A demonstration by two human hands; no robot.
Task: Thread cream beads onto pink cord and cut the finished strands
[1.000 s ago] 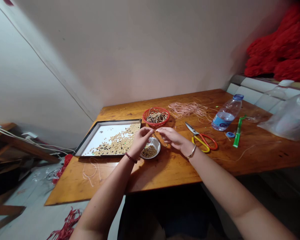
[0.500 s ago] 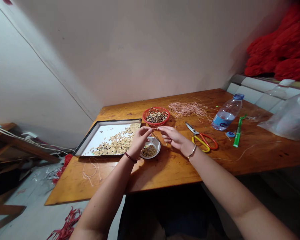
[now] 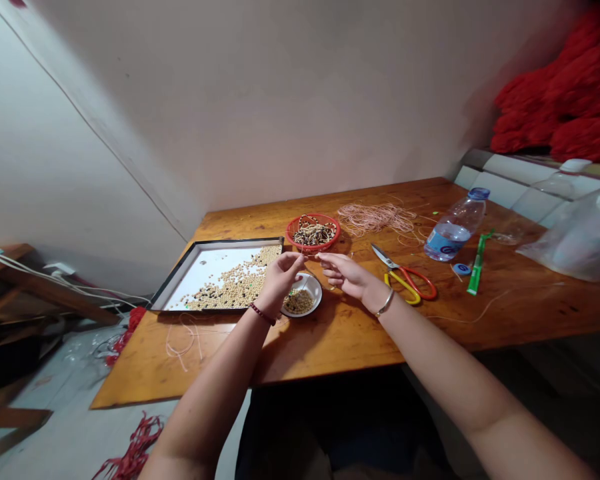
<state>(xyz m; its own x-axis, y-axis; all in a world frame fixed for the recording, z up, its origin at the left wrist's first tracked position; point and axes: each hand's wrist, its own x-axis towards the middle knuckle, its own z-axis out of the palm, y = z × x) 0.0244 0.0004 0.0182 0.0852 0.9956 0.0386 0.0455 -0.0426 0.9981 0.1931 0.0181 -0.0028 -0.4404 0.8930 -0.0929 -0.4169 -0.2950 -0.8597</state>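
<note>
My left hand (image 3: 280,278) is pinched above a small white bowl (image 3: 319,299) of tan and dark beads. Opposite it, my right hand (image 3: 347,275) is pinched too, its fingertips a short gap from the left ones. A thin pinkish cord spans the fingertips, fine and hard to follow. Just behind the hands stands a red basket (image 3: 293,241) with strung beads (image 3: 314,233). Left of them lies a black-edged tray (image 3: 193,257) with a white bottom, strewn with loose tan and dark beads (image 3: 237,287).
Right of my hands lie scissors (image 3: 404,280) with orange and yellow handles, a water bottle (image 3: 453,230), a blue cap (image 3: 461,269) and a green packet (image 3: 477,267). A tangle of pink cord (image 3: 377,219) is at the back. A plastic bag (image 3: 575,240) rests at the right.
Very little differs. The fingertips keep nearly the same places, and the cord between them shows less clearly now. Bowl, tray and basket have not moved.
</note>
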